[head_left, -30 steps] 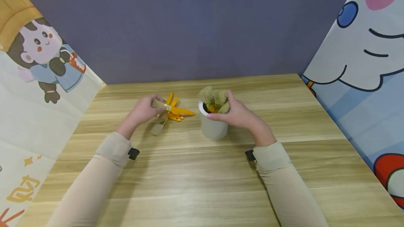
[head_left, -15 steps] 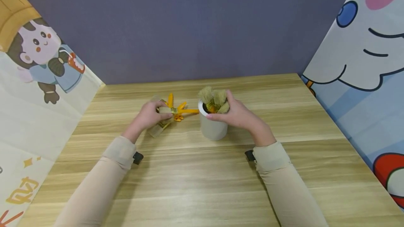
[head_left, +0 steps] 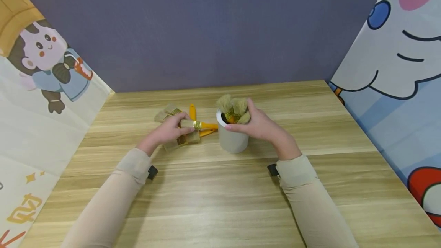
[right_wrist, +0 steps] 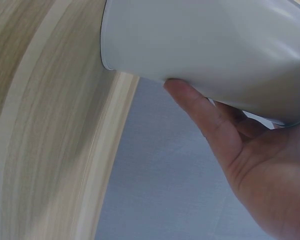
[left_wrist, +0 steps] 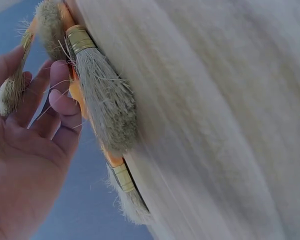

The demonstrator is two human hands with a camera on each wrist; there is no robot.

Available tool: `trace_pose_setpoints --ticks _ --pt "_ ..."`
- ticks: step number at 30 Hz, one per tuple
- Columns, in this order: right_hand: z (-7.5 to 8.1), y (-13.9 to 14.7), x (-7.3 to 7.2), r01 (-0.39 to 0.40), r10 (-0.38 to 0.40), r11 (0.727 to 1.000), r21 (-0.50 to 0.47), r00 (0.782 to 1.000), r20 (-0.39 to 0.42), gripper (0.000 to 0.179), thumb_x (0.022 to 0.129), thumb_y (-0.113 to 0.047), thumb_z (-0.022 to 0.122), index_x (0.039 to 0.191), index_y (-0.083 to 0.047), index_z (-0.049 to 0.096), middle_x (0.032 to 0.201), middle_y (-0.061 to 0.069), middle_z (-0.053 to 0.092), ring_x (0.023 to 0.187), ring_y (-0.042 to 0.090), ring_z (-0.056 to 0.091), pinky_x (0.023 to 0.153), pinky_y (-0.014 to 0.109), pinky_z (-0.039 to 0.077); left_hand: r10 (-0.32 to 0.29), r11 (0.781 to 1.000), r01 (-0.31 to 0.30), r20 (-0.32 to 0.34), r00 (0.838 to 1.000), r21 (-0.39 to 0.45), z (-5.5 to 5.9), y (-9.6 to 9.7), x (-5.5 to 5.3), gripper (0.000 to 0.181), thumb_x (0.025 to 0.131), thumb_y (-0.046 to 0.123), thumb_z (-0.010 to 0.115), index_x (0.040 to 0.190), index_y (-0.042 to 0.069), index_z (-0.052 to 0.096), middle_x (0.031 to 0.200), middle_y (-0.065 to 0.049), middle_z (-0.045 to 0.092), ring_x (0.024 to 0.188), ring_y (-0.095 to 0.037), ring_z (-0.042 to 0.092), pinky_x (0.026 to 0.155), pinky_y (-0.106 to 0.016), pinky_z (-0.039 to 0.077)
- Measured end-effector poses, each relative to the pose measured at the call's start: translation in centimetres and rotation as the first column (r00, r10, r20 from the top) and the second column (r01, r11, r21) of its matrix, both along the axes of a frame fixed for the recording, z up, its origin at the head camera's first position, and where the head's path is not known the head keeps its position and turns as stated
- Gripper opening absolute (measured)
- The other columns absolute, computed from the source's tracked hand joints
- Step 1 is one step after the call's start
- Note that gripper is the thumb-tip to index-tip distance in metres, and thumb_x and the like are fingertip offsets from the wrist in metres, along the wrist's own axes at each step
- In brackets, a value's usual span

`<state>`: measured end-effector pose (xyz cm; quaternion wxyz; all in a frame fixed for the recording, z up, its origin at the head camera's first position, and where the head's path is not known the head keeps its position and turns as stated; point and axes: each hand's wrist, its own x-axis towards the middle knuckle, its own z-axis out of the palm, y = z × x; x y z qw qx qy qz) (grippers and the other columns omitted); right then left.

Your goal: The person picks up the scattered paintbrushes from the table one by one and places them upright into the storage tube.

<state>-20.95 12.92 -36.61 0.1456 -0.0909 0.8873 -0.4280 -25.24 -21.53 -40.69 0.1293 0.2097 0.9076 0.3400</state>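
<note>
My left hand [head_left: 169,128] pinches a paintbrush [head_left: 208,125] near its gold ferrule. Its orange handle points right, the tip close to the cup's wall. In the left wrist view that brush's bristles [left_wrist: 11,95] show between thumb and fingers. Beneath and around this hand lie several more paintbrushes [head_left: 171,109], pale bristles mostly to the left; one brush [left_wrist: 107,100] shows large in the left wrist view. My right hand [head_left: 262,123] grips the rim of a white cylindrical cup [head_left: 233,141], which stands upright. Inside it, several paintbrushes [head_left: 225,103] stand bristles up.
The wood-grain table [head_left: 220,194] ends at a dark grey-blue wall [head_left: 220,30] at the back. Cartoon-printed panels flank it, one at the left [head_left: 48,125] and one at the right [head_left: 396,75].
My left hand has moved right, bringing the pinched brush closer to the cup. The loose brushes beneath it have shifted and spread. My right hand and the cup have stayed in place.
</note>
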Motion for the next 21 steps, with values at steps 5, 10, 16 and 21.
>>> trace_pose_setpoints --ticks 5,10,16,21 --pt "0.0 0.0 0.0 0.0 0.0 1.0 0.005 1.0 0.002 0.145 0.075 -0.081 0.08 0.171 -0.023 -0.011 0.179 0.019 0.012 0.165 0.04 0.021 0.129 0.063 0.028 -0.006 1.0 0.006 0.034 0.999 -0.015 0.1 0.1 0.0 0.03 0.107 0.032 0.066 0.125 0.012 0.054 0.083 -0.013 0.072 0.063 -0.023 0.058 0.06 -0.033 0.047" --pt "-0.1 0.0 -0.1 -0.004 0.004 1.0 -0.008 1.0 -0.008 0.143 0.074 -0.08 0.081 0.172 -0.021 -0.007 0.178 0.019 0.016 0.164 0.039 0.024 0.128 0.062 0.03 -0.012 1.0 0.013 0.086 0.996 -0.019 0.4 -0.1 -0.1 0.032 0.11 0.034 0.06 0.128 0.01 0.048 0.081 -0.015 0.074 0.065 -0.023 0.064 0.064 -0.034 0.049" --pt "-0.1 0.1 -0.1 -0.004 0.004 1.0 0.002 1.0 -0.013 0.143 0.075 -0.08 0.08 0.172 -0.021 -0.008 0.178 0.02 0.016 0.164 0.039 0.024 0.128 0.062 0.03 -0.005 1.0 0.005 0.135 0.991 0.001 0.8 -0.1 -0.1 0.034 0.112 0.038 0.055 0.131 0.011 0.046 0.083 -0.015 0.076 0.073 -0.026 0.072 0.064 -0.035 0.05" --pt "0.0 0.1 -0.1 -0.006 0.006 1.0 0.001 1.0 -0.022 0.141 0.076 -0.079 0.08 0.172 -0.02 -0.005 0.177 0.021 0.018 0.163 0.04 0.026 0.128 0.063 0.031 -0.015 0.997 0.005 0.128 0.992 0.077 1.1 0.0 -0.2 0.031 0.113 0.033 0.055 0.128 0.007 0.044 0.087 -0.021 0.073 0.072 -0.027 0.074 0.071 -0.034 0.055"
